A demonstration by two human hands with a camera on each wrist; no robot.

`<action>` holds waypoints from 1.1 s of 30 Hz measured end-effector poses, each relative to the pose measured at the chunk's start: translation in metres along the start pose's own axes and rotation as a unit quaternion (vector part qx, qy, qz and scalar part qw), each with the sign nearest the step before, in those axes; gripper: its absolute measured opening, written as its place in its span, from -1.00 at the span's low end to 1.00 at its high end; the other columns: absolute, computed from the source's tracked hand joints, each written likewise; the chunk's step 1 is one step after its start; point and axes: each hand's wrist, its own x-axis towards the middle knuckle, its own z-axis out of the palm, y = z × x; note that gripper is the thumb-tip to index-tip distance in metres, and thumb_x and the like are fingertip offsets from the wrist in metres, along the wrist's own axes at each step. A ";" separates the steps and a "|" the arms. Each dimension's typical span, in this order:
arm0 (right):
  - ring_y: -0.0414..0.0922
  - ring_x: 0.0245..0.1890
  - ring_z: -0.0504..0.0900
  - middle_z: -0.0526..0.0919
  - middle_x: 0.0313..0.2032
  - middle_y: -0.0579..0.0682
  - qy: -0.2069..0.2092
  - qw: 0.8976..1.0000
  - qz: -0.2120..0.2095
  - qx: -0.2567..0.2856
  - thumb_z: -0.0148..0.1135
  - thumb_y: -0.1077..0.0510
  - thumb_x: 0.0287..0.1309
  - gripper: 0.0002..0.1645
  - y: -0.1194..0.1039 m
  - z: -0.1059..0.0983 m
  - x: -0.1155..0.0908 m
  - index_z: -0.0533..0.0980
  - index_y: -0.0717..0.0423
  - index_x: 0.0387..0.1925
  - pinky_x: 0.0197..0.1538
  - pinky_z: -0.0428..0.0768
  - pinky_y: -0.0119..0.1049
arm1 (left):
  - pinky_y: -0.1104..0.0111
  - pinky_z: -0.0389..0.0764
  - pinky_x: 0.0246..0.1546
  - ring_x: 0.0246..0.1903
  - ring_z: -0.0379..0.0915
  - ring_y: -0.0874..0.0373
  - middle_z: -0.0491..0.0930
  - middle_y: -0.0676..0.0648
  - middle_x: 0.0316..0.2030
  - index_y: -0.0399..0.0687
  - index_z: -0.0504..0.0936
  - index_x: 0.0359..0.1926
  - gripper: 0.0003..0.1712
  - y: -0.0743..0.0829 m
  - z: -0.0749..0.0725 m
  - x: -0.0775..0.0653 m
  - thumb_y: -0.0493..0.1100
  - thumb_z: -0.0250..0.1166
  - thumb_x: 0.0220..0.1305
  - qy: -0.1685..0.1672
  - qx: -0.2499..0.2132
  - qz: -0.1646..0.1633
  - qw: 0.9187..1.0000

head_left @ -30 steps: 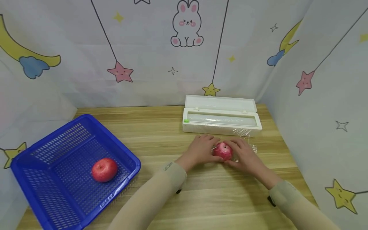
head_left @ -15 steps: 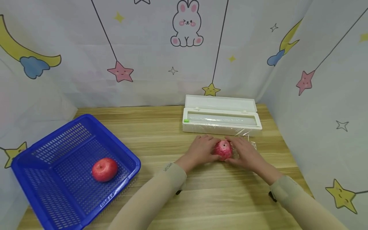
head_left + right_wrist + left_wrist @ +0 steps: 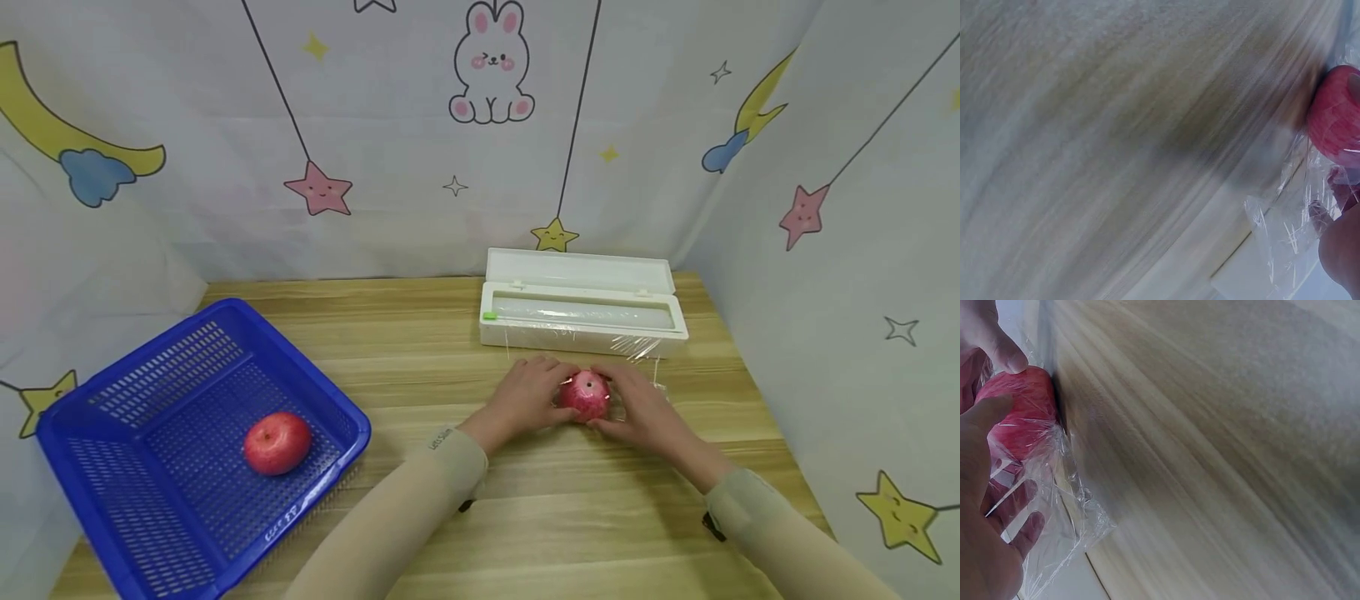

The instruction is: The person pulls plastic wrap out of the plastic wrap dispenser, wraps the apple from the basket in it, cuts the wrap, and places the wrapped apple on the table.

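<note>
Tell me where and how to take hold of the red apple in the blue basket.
Best from above, through the open top of the basket: take opposite sides of the apple at its widest. Its rounded body sits dimple up, nothing on it, so both flanks should be reachable.

White cloth-like walls [image 3: 405,150] carry a printed rabbit [image 3: 492,71] (one eye winking); left of the rabbit curves a yellow moon [image 3: 30,117], below the rabbit a wood-grain table [image 3: 420,312].

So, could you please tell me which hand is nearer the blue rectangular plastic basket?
Left. The left hand is right of the basket; the right hand is farther right.
</note>
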 end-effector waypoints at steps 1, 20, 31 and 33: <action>-0.11 0.10 0.31 0.34 0.11 -0.09 0.001 1.000 -0.001 0.001 0.56 -0.07 -0.27 0.04 0.000 0.000 0.000 0.22 0.03 0.25 0.10 0.33 -0.09 | 0.28 0.27 0.01 0.10 0.20 0.22 0.38 0.14 0.07 0.23 0.27 0.24 -0.24 0.000 0.000 0.000 0.35 0.27 0.09 0.001 0.000 0.000 1.000; -0.12 0.11 0.32 0.36 0.10 -0.13 0.007 1.000 0.007 -0.011 0.56 -0.11 -0.27 0.00 -0.001 0.000 -0.002 0.25 -0.01 0.22 0.08 0.36 -0.08 | 0.31 0.28 0.00 0.13 0.20 0.24 0.34 0.15 0.12 0.28 0.25 0.26 -0.20 -0.005 -0.003 -0.005 0.30 0.35 0.04 0.016 -0.011 0.006 1.000; -0.10 0.12 0.30 0.35 0.11 -0.10 0.004 1.000 0.007 -0.015 0.55 -0.10 -0.25 -0.01 -0.003 -0.002 -0.003 0.25 0.00 0.22 0.09 0.35 -0.07 | 0.31 0.32 -0.01 0.07 0.25 0.25 0.35 0.15 0.09 0.30 0.26 0.26 -0.20 -0.009 -0.003 -0.008 0.30 0.35 0.03 0.018 -0.004 0.011 1.000; -0.11 0.12 0.30 0.35 0.11 -0.09 0.003 1.000 0.007 -0.016 0.55 -0.11 -0.25 -0.01 -0.003 -0.002 -0.004 0.26 0.00 0.22 0.08 0.36 -0.07 | 0.30 0.33 -0.01 0.06 0.26 0.24 0.35 0.15 0.08 0.30 0.26 0.25 -0.20 -0.008 -0.003 -0.009 0.30 0.35 0.02 0.017 0.000 0.010 1.000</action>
